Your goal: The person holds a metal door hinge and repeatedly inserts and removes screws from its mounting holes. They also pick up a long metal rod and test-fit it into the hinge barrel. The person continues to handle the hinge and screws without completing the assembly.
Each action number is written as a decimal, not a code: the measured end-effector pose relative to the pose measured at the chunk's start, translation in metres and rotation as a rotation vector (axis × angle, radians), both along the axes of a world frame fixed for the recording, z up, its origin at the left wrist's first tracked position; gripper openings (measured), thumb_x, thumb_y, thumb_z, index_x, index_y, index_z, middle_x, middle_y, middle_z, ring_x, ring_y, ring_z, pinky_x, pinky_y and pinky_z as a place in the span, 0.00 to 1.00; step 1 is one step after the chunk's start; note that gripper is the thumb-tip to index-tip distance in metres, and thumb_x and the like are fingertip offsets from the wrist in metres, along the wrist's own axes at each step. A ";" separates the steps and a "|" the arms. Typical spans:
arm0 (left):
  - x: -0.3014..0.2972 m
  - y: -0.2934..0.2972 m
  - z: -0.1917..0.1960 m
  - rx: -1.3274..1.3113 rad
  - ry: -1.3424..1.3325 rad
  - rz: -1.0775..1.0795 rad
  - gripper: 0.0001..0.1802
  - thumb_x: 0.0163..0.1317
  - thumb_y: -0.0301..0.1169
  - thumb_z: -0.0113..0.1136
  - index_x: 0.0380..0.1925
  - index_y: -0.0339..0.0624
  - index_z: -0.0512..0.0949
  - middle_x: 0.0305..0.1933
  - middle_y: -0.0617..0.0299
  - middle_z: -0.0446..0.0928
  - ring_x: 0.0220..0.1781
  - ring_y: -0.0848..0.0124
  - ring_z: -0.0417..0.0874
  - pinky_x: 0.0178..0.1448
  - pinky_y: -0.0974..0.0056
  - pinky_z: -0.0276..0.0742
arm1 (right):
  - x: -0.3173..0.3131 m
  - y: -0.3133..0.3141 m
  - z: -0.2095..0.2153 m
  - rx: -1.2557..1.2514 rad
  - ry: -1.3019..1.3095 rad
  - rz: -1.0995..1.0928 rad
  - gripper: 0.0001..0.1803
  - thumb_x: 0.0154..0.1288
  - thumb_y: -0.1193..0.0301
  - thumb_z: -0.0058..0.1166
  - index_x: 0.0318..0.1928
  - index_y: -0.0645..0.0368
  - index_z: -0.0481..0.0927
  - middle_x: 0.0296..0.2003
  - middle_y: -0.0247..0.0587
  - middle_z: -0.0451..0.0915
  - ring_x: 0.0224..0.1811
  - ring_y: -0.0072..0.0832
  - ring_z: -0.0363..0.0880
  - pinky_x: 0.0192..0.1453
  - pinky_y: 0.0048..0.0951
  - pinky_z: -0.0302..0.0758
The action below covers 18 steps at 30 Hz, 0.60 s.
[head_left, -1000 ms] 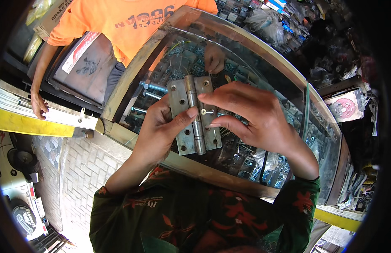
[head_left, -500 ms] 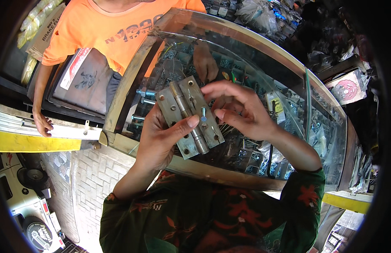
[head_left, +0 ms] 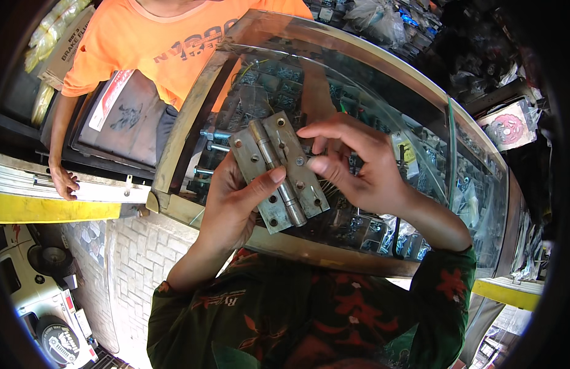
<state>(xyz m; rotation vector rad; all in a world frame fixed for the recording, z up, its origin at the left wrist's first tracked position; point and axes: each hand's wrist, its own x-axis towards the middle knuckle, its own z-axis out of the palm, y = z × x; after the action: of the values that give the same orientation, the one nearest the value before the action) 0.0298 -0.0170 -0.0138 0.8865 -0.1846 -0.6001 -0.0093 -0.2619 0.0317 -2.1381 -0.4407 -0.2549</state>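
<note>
My left hand [head_left: 236, 190] grips a large metal butt hinge [head_left: 251, 165], its thumb lying across the knuckle barrel. The hinge is spread flat, tilted, with several screw holes in both leaves. In one hole of the right leaf sits a screw [head_left: 300, 161], of which only the round head shows. My right hand [head_left: 368, 163] hovers beside that leaf, index finger and thumb apart, with nothing visible between them. Its other fingers are curled and partly hidden. Both hands are above the glass-topped display counter [head_left: 352, 64].
Compartments of screws and bolts [head_left: 288, 74] fill the counter under the glass. Across it stands a person in an orange shirt [head_left: 150, 43], one arm reaching in behind the glass. Cartons [head_left: 67, 52] are at the far left; a parked vehicle [head_left: 42, 301] is at the lower left.
The screw, earlier standing out with its shank visible against the right leaf, now sits in a hole. My right thumb and index finger have drawn slightly away. The other person's hand has moved.
</note>
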 end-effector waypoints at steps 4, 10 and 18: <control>0.001 0.001 0.002 -0.026 0.059 0.003 0.26 0.77 0.25 0.73 0.69 0.34 0.74 0.60 0.55 0.88 0.59 0.69 0.91 0.64 0.58 0.89 | 0.007 0.004 -0.017 0.349 0.193 0.086 0.14 0.80 0.79 0.64 0.62 0.62 0.86 0.46 0.42 0.87 0.41 0.24 0.85 0.42 0.29 0.81; 0.002 0.000 0.003 -0.019 0.036 -0.007 0.24 0.75 0.23 0.74 0.66 0.34 0.76 0.57 0.54 0.89 0.55 0.69 0.93 0.62 0.58 0.91 | 0.010 0.002 -0.033 0.168 0.076 0.156 0.14 0.70 0.88 0.65 0.53 0.63 0.85 0.45 0.43 0.86 0.46 0.32 0.89 0.47 0.35 0.83; -0.005 -0.004 0.001 0.043 -0.076 0.062 0.24 0.68 0.18 0.79 0.61 0.35 0.81 0.53 0.57 0.92 0.53 0.72 0.93 0.61 0.61 0.90 | 0.009 0.002 -0.036 0.074 -0.140 0.139 0.11 0.68 0.84 0.69 0.48 0.61 0.85 0.43 0.42 0.87 0.46 0.43 0.91 0.48 0.42 0.86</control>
<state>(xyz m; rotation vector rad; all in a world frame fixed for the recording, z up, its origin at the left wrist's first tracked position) 0.0247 -0.0213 -0.0124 0.9540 -0.2131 -0.5144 0.0000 -0.2599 -0.0046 -2.0145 -0.6485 -0.3372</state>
